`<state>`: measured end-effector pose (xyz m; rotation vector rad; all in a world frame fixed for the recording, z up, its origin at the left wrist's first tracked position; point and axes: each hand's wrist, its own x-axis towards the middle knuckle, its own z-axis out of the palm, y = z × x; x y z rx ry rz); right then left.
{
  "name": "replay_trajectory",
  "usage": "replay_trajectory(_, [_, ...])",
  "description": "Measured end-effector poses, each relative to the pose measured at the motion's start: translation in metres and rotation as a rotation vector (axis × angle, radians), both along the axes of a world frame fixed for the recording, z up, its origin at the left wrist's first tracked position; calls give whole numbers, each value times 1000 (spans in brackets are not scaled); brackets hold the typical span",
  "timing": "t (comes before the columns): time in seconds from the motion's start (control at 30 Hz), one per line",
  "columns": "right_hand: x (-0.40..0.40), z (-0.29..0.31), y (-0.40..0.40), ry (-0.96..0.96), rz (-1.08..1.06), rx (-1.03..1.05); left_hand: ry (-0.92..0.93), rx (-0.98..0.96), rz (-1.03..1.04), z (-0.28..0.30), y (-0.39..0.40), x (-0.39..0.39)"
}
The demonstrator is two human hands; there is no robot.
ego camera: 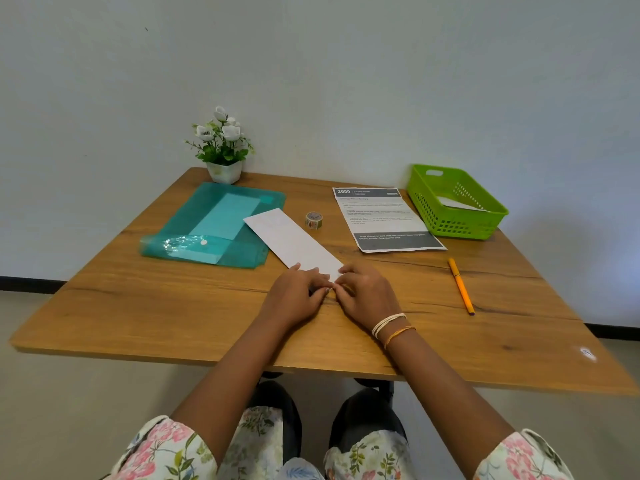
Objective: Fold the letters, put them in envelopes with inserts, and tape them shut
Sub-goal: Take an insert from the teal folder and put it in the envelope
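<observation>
A long white folded letter (pixel 291 239) lies slanted across the middle of the wooden table (pixel 138 306). My left hand (pixel 298 294) and my right hand (pixel 367 292) meet at its near end, fingertips pinching and pressing the paper's edge; that end is hidden under my fingers. A small roll of patterned tape (pixel 314 220) stands just beyond the letter. A printed sheet (pixel 384 218) with grey bands lies to the right. A teal plastic folder (pixel 214 225) holding a light envelope-shaped sheet lies at the left.
A green plastic basket (pixel 457 200) with white paper inside sits at the back right corner. An orange pen (pixel 460 285) lies right of my hands. A white pot of artificial flowers (pixel 223 147) stands at the back left against the wall.
</observation>
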<state>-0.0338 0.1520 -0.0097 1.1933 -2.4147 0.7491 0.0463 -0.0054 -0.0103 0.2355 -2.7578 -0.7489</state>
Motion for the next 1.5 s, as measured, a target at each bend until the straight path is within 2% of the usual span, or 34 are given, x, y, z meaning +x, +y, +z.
replay_trajectory(0.1, [3,2,5,-34,81,43,-29,-29,3,-2,0,0])
replay_trajectory(0.23, [0,2,10,-75,84,53,-50,-47,-21,-4,0,3])
replay_trajectory(0.43, [-12,5,15,-123,-75,21,-31,-8,-39,-1,0,6])
replay_trajectory(0.73, [-7,9,13,-220,-93,82,-45,58,-56,2,-1,9])
replay_trajectory(0.87, [-9,15,1,-285,-178,159,-40,75,-44,5,0,11])
replay_trajectory(1.07, [-18,34,-31,-449,-342,355,-58,57,-57,1,0,9])
replay_trajectory(1.37, [-39,52,-45,-794,-369,273,-34,72,-47,4,1,12])
replay_trajectory(1.5, [-45,51,-39,-871,-373,191,41,150,-60,6,1,13])
